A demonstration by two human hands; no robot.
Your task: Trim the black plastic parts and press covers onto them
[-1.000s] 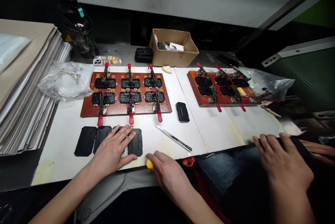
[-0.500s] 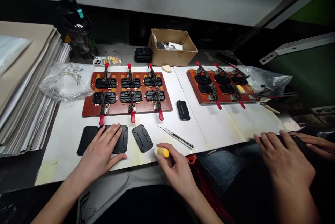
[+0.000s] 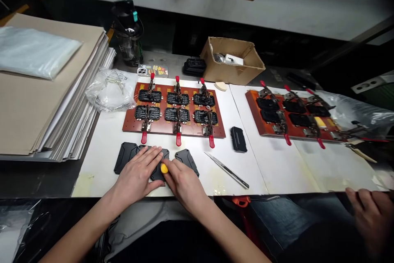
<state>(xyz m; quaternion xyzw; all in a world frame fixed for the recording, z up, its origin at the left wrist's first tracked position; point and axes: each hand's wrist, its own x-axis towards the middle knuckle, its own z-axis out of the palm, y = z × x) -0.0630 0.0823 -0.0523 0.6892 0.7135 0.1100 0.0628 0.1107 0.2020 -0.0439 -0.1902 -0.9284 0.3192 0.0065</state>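
- Down at the white-papered worktop, the left hand lies palm-down, fingers stretched out and thumb spread wide, gripping nothing, flat across a row of black rectangular plastic plates with clipped corners.
- The row sits near the front edge of the paper; its leftmost plate shows most, while those under the fingers are largely covered.
- In close comes the right hand, fingers curled around a small rounded yellow object, just beside the left thumb and over the row's right-hand plate; whether the yellow end touches that plate, I can't tell.
- Out to the right, a separate black plate lies tilted, partly hidden by the right hand.
- Further right, a slim silver-and-black craft knife rests at a slant, with a small black ribbed plastic case beyond it.
- Behind the row, a reddish-brown fixture board carries six black moulded parts under red-handled metal clamps.
- And at the right edge, another person's hand, blurred; its grip is unclear.
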